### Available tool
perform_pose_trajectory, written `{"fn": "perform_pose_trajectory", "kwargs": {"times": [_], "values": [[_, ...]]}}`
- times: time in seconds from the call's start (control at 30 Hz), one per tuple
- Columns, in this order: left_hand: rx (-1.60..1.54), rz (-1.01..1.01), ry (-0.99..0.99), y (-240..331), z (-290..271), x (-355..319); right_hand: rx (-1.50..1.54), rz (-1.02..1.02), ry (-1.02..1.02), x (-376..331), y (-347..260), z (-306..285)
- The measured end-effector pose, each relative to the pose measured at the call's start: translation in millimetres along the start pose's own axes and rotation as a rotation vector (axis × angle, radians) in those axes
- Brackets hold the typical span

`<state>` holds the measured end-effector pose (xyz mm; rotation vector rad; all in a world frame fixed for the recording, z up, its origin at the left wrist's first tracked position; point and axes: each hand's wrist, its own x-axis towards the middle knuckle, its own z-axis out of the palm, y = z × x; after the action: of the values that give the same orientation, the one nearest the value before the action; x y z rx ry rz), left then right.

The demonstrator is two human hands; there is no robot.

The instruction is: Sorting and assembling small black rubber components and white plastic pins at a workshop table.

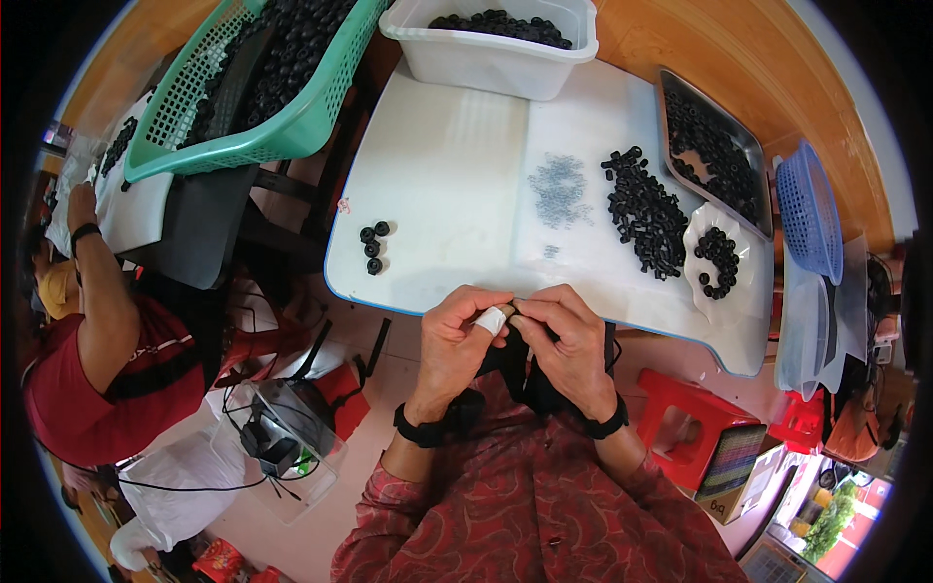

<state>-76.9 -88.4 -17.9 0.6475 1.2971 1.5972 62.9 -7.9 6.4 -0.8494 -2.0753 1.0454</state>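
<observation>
My left hand [455,335] and my right hand [571,340] meet just off the table's front edge. Their fingertips are pinched close together around something small, mostly hidden, that I cannot make out. A white wrap [491,321] covers my left thumb. Several round black pieces [373,249] stand on the white table [437,194] to the left. Beyond my hands lies a scatter of tiny silvery bits [559,189], too small to name. Farther right is a heap of short black cylinders [643,219], beside a white scalloped dish [702,228] holding black rings.
A metal tray [765,209] and a white tub [486,58], both with black pieces, stand at the back. A green basket [243,151] of black parts is at left, near a co-worker in a red shirt [126,369]. A blue basket [809,214] and red stool [680,413] are right.
</observation>
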Motion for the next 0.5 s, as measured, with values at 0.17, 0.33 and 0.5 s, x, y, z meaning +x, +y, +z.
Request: {"fn": "perform_pose_trajectory", "kwargs": {"times": [0.17, 0.33, 0.5], "values": [[0.284, 0.121, 0.020, 2, 1, 8, -0.070, -0.045, 0.064, 5, 17, 9], [0.737, 0.437, 0.059, 1, -2, 19, -0.082, -0.002, 0.078, 12, 25, 24], [0.810, 0.451, 0.041, 3, 0, 25, -0.038, 0.095, 0.092, 22, 22, 28]]}}
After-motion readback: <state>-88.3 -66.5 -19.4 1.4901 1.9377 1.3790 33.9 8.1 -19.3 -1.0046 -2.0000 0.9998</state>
